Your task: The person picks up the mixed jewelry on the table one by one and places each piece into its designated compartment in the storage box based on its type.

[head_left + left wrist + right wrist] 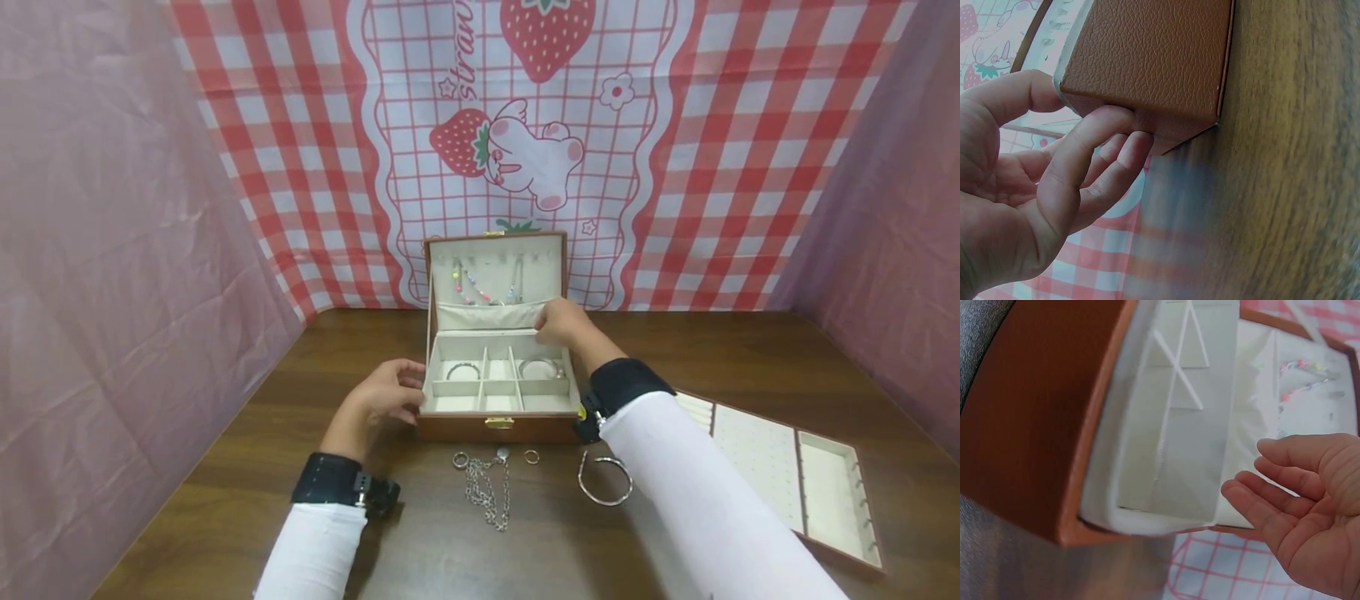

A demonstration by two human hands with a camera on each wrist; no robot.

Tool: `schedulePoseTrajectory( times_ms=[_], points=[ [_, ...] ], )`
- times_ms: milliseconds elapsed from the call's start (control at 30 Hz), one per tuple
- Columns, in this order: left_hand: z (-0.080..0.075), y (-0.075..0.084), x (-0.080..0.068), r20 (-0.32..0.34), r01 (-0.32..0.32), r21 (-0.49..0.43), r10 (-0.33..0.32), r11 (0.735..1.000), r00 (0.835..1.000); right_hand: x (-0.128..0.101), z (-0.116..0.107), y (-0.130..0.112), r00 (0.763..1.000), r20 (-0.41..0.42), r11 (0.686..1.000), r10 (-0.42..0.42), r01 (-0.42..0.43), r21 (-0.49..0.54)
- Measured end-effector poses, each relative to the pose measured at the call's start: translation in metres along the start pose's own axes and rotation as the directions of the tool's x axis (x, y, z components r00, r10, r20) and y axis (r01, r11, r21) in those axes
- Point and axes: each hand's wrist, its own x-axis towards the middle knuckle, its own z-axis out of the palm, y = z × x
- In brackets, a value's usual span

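A brown jewelry box [457,429] stands with its lid [487,250] raised. Beaded necklaces [472,287] hang inside the lid above a gathered cloth pocket [480,317]. One bangle [463,367] lies in the back left compartment, and another bracelet [538,363] in the back right one. My left hand [386,390] holds the box's left front corner, thumb at the rim and bent fingers against the outer side [1179,125]. Over the back right of the box is my right hand [564,323], beside the pocket; its relaxed fingers [1272,494] hold nothing.
In front of the box lie a silver chain [487,496], two rings [460,460] and an open bangle [605,483]. A removable tray [757,458] sits on the wooden table at the right, partly behind my sleeve. A checked cloth [300,150] hangs behind.
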Motion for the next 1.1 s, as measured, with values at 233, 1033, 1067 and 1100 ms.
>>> schedulePoseTrajectory(
  times_ms=[233, 1033, 1067, 1100],
  points=[
    [-0.001, 0.0, 0.0, 0.002, -0.002, 0.009, 0.002, 1.0, 1.0, -0.011, -0.008, -0.006, 0.996, 0.023, 0.995, -0.088, 0.087, 0.05],
    [0.004, -0.002, 0.0, -0.016, 0.0, 0.027, 0.0, 1.0, 1.0, -0.117, 0.0, 0.031, 0.948, -0.101, 0.926, -0.302, 0.317, 0.205],
    [0.004, -0.001, 0.0, -0.019, 0.0, 0.028, 0.0, 1.0, 1.0, -0.119, -0.001, 0.031, 0.947, -0.097, 0.925, -0.307, 0.321, 0.202],
    [0.004, -0.001, 0.0, -0.022, -0.001, 0.03, 0.002, 1.0, 1.0, -0.12, -0.001, 0.032, 0.945, -0.093, 0.923, -0.315, 0.328, 0.203]
  ],
)
